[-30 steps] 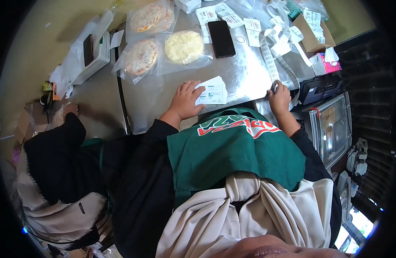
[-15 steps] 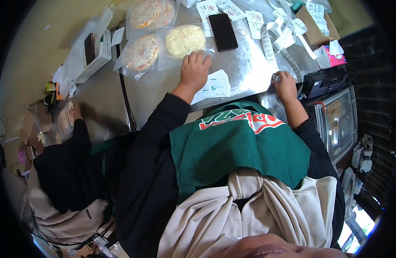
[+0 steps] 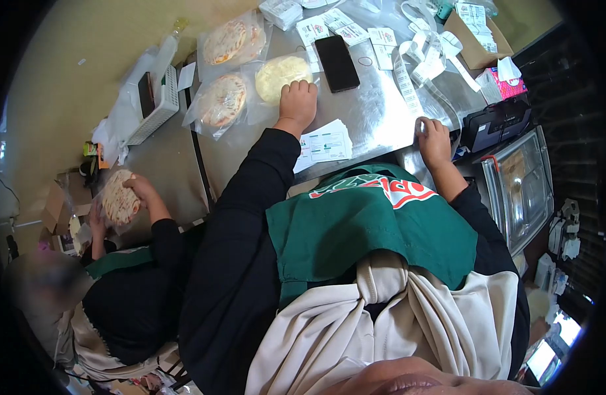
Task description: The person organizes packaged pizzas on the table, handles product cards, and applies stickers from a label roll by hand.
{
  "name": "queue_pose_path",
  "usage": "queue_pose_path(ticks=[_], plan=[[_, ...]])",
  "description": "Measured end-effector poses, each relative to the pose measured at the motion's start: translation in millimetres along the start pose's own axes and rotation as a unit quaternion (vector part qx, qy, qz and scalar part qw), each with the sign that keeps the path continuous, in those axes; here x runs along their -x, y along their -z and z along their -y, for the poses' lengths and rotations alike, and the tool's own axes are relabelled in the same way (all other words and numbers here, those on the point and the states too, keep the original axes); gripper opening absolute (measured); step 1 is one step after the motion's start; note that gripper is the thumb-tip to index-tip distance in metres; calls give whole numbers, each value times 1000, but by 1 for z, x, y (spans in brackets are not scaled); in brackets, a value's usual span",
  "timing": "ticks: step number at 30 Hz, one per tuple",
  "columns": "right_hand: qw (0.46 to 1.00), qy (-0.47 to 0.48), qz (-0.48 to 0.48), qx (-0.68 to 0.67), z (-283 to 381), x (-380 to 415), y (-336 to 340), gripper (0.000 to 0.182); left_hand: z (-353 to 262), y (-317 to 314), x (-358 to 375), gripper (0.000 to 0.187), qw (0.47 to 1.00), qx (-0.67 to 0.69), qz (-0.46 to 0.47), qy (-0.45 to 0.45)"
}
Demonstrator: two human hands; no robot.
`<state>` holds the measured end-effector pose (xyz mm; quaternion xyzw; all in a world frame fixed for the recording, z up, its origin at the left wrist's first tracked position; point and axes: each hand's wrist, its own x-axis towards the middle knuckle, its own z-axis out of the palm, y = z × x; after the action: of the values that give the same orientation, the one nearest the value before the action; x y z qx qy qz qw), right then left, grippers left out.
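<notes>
My left hand (image 3: 298, 105) rests with its fingers on the near edge of a bagged pale pizza (image 3: 282, 76) covered in shredded cheese. My right hand (image 3: 436, 141) lies loosely at the front edge of the steel table, fingers slightly bent and nothing visible in them. Just beyond its fingertips ends a long strip of printed labels (image 3: 404, 82). Between my hands is a small fanned stack of printed cards (image 3: 324, 146). A dark phone (image 3: 338, 64) lies face up beyond them. Two more bagged pizzas (image 3: 223, 101) are left of the pale one.
At the left, a co-worker's hands (image 3: 142, 191) hold a bagged pizza (image 3: 121, 201). A white basket (image 3: 155, 115) stands near them. Label cards (image 3: 342, 26) and a cardboard box (image 3: 477, 46) sit at the back. A black machine (image 3: 497, 124) is at the right.
The co-worker has turned and now lifts a bagged pizza with both hands. My left hand's fingers have drawn closer together on the bag. My right hand has barely moved.
</notes>
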<state>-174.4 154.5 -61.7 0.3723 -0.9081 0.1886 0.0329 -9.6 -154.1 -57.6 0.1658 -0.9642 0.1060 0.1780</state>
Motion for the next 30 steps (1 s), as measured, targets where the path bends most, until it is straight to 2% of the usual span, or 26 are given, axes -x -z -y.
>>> queue_pose_path(ticks=[2,3,6,7,9,11,12,14,15,16,18,19,22,23,26,27,30], plan=[[1000,-11,-28,-2,-8,-1,-9,33,5,-1,-4,9,1000,25,15,4],[997,-67,16,-32,-8,-3,-8,39,5,6,-9,9,997,53,24,46],[989,-134,37,-49,-12,-3,-11,43,10,32,-29,8,951,181,18,251],[985,-151,45,-76,-13,-4,-12,46,15,40,-35,8,941,209,-67,257],[988,-151,36,-21,-5,-4,-4,47,29,57,-44,8,899,259,-233,265],[991,-134,-7,16,11,-6,9,44,39,84,-49,9,874,293,-309,234],[994,-98,-29,-24,17,-10,11,43,42,98,-53,10,858,310,-347,216],[991,-29,-76,-103,28,-20,16,40,37,132,-50,13,728,576,-296,226],[980,13,-62,-189,40,-28,24,38,31,147,-47,15,637,691,-259,223],[966,36,-32,-253,53,-36,34,40,24,161,-45,15,584,739,-246,229],[885,32,40,-462,84,-48,55,60,9,180,-41,13,468,823,-216,239],[847,38,65,-526,97,-54,67,71,5,183,-37,12,431,856,-180,223],[642,34,123,-756,127,-68,93,78,-5,166,-24,13,327,908,-121,231],[621,19,168,-765,129,-74,101,59,-11,163,-20,15,313,915,-104,231],[598,-61,203,-773,119,-79,89,32,-18,152,-12,16,349,890,-85,280],[602,-79,149,-780,130,-73,93,19,-20,155,-10,20,343,890,-95,284],[631,-90,114,-762,133,-67,91,21,-35,167,-8,16,407,831,-223,308]])
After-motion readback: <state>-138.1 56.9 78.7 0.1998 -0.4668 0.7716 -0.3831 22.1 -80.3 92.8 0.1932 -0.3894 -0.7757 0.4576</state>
